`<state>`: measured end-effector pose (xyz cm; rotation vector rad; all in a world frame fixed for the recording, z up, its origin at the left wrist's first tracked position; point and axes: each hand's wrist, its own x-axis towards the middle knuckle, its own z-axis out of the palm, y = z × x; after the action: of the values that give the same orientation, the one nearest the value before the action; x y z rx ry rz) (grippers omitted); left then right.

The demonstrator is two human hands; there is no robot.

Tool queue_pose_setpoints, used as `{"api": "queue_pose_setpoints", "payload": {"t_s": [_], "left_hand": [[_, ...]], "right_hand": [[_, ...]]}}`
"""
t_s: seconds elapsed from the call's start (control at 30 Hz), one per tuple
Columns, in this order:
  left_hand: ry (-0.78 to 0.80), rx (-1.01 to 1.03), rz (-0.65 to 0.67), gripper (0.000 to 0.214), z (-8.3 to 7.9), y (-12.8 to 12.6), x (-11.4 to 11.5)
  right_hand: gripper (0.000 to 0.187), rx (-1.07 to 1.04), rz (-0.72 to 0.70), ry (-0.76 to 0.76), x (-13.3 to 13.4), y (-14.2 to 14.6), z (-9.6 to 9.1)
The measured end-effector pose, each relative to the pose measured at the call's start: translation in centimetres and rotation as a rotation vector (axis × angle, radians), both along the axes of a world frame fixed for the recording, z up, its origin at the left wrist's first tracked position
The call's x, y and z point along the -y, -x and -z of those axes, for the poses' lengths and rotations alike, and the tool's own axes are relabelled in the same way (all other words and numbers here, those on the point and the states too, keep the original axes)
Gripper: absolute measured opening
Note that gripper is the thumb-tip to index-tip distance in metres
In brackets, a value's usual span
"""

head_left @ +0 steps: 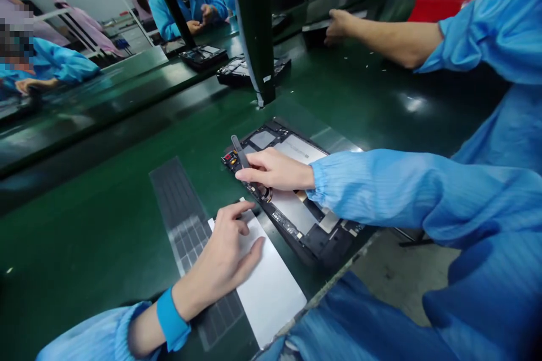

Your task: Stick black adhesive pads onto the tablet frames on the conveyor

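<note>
A tablet with its inside exposed [298, 223] lies slanted on the green bench, its silver battery plates and dark circuit parts facing up. Over its left edge is my right hand [282, 170], closed around dark tweezers [237, 146] whose rear end points up and away. The tweezers' tips are hidden under my fingers. My left hand [224, 248] rests over a white sheet [275, 287] beside the tablet, thumb and fingers apart, index finger reaching towards the tablet's edge. Nothing shows in its grasp. Partly under that hand lies a clear strip with a grid of grey rectangles [173, 194].
A green post [256, 34] rises from the bench behind the tablet. More opened devices [232, 70] lie near its foot. At right, a co-worker's hand [341, 25] touches a dark device, near a red bin [440, 4]. Several people sit across the bench. The bench edge [334, 279] runs close in front.
</note>
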<state>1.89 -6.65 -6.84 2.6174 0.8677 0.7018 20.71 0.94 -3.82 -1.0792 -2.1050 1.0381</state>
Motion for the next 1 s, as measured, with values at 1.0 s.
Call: {"api": "queue_pose_setpoints", "payload": {"t_s": [1.0], "left_hand": [[-0.198, -0.301, 0.012, 0.011, -1.3, -1.5, 0.6]], "right_hand": [[0.022, -0.038, 0.182, 0.001, -0.2, 0.3, 0.4]]}}
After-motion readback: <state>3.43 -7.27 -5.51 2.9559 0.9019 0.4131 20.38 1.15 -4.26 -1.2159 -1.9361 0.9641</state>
